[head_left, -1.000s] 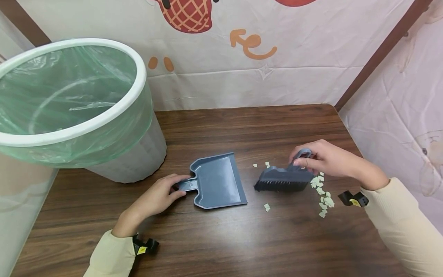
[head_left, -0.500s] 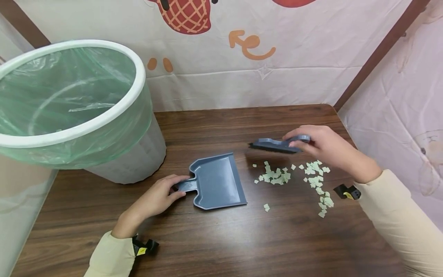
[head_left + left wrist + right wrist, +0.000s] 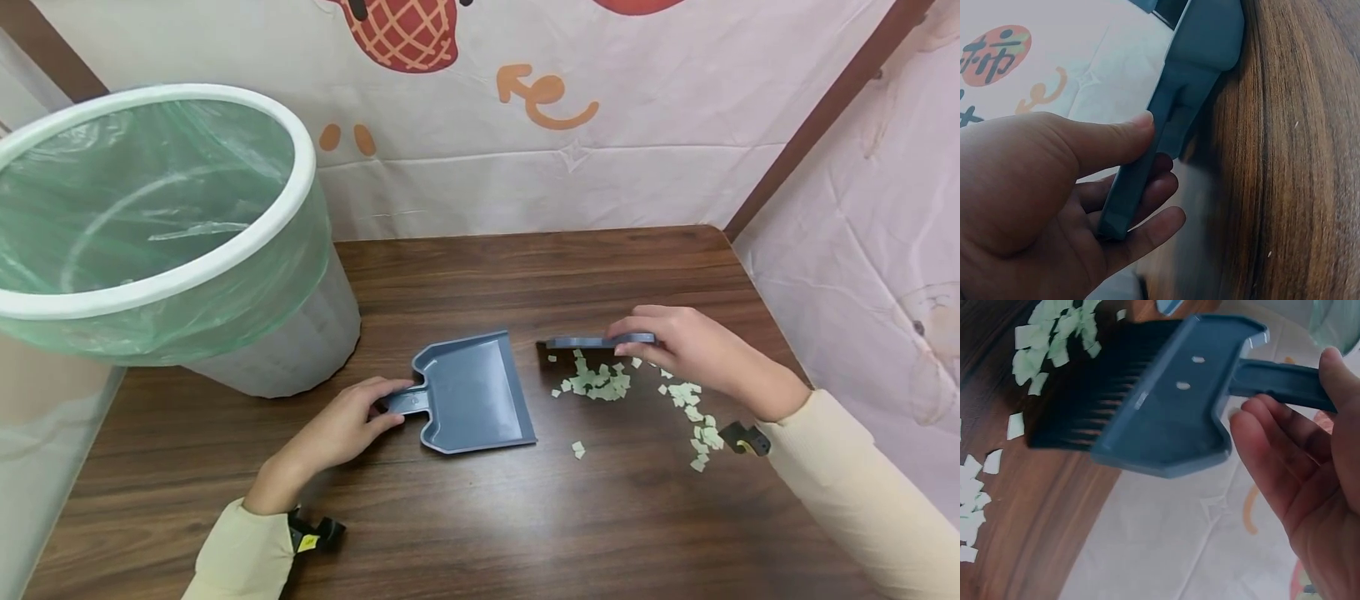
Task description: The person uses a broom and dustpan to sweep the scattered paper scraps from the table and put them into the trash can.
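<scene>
My left hand (image 3: pixel 348 423) pinches the handle of a grey-blue dustpan (image 3: pixel 476 392), which lies on the table with its wide lip facing right. In the left wrist view the thumb presses one side of that handle and fingers curl on the other. A small hand brush (image 3: pixel 1172 394) with dark bristles is gripped by its handle in my right hand (image 3: pixel 686 346). It stands just behind a pile of pale green paper scraps (image 3: pixel 596 382), right of the dustpan's lip. More paper scraps (image 3: pixel 701 429) trail below the right hand, and a stray paper scrap (image 3: pixel 578 450) lies nearer me.
A large bin (image 3: pixel 300 333) with a white rim and green plastic liner stands at the table's left. Patterned cloth (image 3: pixel 450 187) hangs behind the wooden table (image 3: pixel 480 525) and on the right side.
My right hand lifted the brush off the scraps toward the back, uncovering a pile, then lowered it nearer to that pile's far side. The left hand and dustpan stay in place.
</scene>
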`<action>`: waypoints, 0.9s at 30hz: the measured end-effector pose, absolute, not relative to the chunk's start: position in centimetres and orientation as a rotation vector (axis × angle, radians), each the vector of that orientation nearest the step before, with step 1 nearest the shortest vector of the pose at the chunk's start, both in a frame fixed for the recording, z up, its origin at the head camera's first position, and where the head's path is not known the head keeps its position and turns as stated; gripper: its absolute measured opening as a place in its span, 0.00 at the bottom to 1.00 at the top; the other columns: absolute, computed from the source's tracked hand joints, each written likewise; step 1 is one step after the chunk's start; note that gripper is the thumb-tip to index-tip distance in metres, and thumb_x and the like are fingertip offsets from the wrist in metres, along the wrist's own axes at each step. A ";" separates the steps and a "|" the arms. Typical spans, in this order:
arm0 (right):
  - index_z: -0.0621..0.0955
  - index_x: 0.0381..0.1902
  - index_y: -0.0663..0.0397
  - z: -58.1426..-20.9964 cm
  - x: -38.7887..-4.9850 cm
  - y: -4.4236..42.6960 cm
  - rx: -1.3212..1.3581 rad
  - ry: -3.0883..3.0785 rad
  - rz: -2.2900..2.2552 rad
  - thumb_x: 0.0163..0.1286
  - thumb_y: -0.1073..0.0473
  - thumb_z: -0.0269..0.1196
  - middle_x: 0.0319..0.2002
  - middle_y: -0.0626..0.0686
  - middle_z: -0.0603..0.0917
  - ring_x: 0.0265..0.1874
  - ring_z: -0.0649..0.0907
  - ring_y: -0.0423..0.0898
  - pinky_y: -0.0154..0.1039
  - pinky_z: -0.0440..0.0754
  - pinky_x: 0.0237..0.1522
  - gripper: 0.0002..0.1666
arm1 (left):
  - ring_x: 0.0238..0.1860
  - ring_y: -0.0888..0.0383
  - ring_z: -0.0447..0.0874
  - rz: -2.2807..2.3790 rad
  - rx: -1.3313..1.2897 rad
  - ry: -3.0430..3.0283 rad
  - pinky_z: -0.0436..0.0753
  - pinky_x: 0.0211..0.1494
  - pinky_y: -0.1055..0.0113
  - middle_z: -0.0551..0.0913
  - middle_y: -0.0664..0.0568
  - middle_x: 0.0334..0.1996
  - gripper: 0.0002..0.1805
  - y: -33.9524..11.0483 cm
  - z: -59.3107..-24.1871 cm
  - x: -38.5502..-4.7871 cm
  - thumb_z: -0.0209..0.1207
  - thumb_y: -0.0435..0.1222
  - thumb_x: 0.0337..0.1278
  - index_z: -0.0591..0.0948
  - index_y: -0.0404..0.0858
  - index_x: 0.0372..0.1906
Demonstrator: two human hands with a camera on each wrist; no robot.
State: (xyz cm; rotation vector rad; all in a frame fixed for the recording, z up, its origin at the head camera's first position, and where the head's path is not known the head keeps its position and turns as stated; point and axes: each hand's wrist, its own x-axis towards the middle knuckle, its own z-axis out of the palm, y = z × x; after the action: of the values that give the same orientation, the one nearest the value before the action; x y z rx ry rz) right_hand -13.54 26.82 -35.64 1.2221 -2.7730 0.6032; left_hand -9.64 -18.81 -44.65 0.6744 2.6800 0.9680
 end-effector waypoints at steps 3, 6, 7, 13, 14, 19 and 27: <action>0.86 0.50 0.47 -35.1 -12.9 26.7 1.252 -2.787 0.626 0.65 0.62 0.72 0.39 0.35 0.81 0.31 0.77 0.31 0.34 0.79 0.35 0.15 | 0.45 0.54 0.79 0.970 0.666 2.678 0.81 0.47 0.57 0.82 0.44 0.54 0.24 -18.9 -44.5 -9.6 0.66 0.29 0.64 0.79 0.33 0.65; 0.87 0.49 0.47 -34.6 -12.4 26.7 1.299 -2.774 0.650 0.66 0.62 0.71 0.40 0.35 0.82 0.33 0.78 0.30 0.34 0.79 0.35 0.14 | 0.45 0.54 0.79 0.967 0.660 2.677 0.81 0.46 0.57 0.82 0.44 0.54 0.24 -18.9 -44.4 -9.6 0.66 0.29 0.64 0.79 0.33 0.65; 0.87 0.48 0.47 -34.5 -12.3 26.7 1.316 -2.765 0.656 0.66 0.62 0.71 0.40 0.35 0.83 0.34 0.79 0.30 0.34 0.80 0.36 0.13 | 0.45 0.54 0.79 0.965 0.661 2.676 0.81 0.47 0.57 0.82 0.44 0.54 0.24 -18.9 -44.4 -9.6 0.66 0.29 0.64 0.79 0.33 0.65; 0.86 0.48 0.48 -33.8 -12.0 27.0 1.383 -2.754 0.709 0.67 0.64 0.70 0.44 0.38 0.86 0.40 0.84 0.33 0.34 0.83 0.41 0.13 | 0.45 0.54 0.79 0.954 0.671 2.682 0.81 0.47 0.58 0.82 0.44 0.55 0.24 -18.9 -44.5 -9.7 0.66 0.29 0.64 0.79 0.33 0.65; 0.86 0.49 0.47 -33.7 -12.0 27.0 1.382 -2.758 0.719 0.67 0.64 0.70 0.44 0.37 0.86 0.40 0.84 0.33 0.33 0.83 0.41 0.13 | 0.45 0.54 0.79 0.952 0.673 2.682 0.81 0.47 0.58 0.82 0.44 0.55 0.24 -18.9 -44.5 -9.7 0.66 0.29 0.64 0.79 0.33 0.65; 0.86 0.49 0.48 -32.8 -12.0 27.4 1.391 -2.708 0.806 0.65 0.67 0.70 0.43 0.39 0.86 0.35 0.82 0.31 0.27 0.78 0.38 0.15 | 0.52 0.49 0.81 0.954 0.693 2.675 0.80 0.54 0.51 0.82 0.42 0.56 0.24 -18.9 -44.5 -9.8 0.65 0.29 0.64 0.78 0.32 0.65; 0.85 0.48 0.44 -31.5 -11.1 27.1 1.524 -2.734 1.095 0.69 0.69 0.66 0.43 0.42 0.88 0.28 0.83 0.34 0.27 0.79 0.30 0.16 | 0.59 0.44 0.80 0.986 0.724 2.664 0.77 0.61 0.45 0.82 0.41 0.57 0.24 -18.9 -44.7 -9.9 0.64 0.27 0.64 0.78 0.31 0.64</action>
State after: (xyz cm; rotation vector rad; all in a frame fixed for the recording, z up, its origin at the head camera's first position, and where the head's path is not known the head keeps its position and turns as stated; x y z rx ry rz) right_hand -11.10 27.09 -31.51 1.5244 -2.7342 1.0954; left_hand -9.92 -18.90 -44.69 0.7244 2.6644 0.9856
